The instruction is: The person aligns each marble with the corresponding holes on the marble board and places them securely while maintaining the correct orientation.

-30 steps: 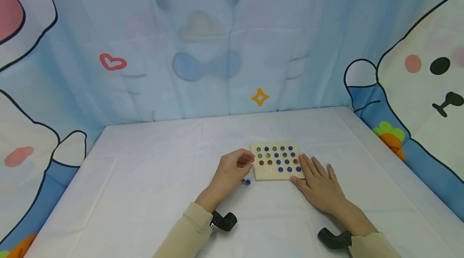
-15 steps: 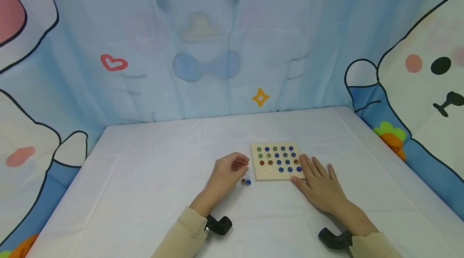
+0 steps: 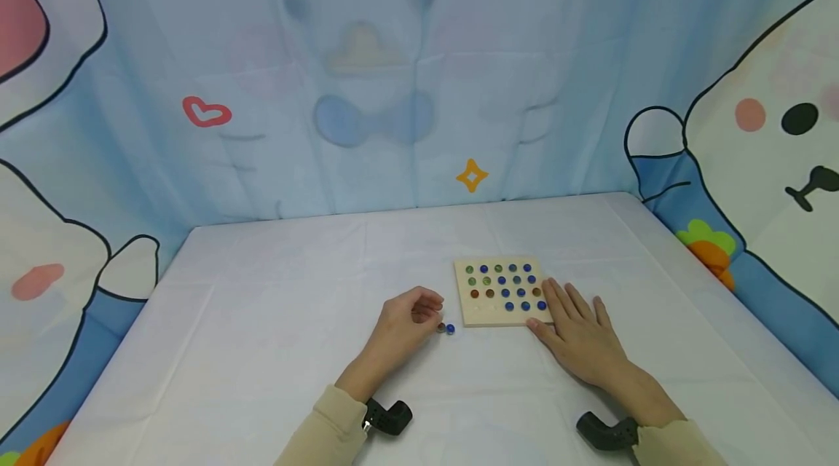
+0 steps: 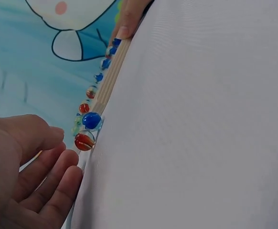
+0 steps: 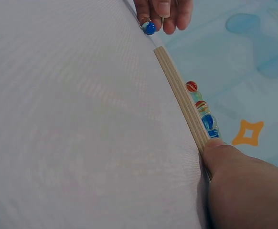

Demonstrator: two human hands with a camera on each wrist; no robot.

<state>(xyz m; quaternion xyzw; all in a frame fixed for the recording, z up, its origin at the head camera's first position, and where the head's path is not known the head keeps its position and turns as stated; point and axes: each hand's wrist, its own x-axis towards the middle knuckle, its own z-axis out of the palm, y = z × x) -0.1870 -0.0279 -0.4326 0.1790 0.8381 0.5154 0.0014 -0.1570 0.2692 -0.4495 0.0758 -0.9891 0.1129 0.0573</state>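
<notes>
A light wooden board (image 3: 481,316) lies on the white table, with rows of green, blue and red-brown marbles in its holes. Two holes at its front left show bare. Off its left corner sit two loose glass marbles, a red-brown one (image 4: 84,141) and a blue one (image 4: 91,120). My left hand (image 3: 398,324) is just left of them, fingers loosely bent and thumb apart, fingertips right by the red-brown marble; nothing shows between them. My right hand (image 3: 580,338) rests flat at the board's right side, its thumb (image 5: 220,155) on the front edge.
A white cloth covers the table (image 3: 275,306). Behind it hangs a blue cartoon curtain (image 3: 367,182). Black camera mounts sit at the left wrist (image 3: 388,416) and the right wrist (image 3: 608,433), below beige sleeves.
My left hand has moved away from the board's left edge, down and left to beside the two loose marbles. My right hand and the board have stayed in place.
</notes>
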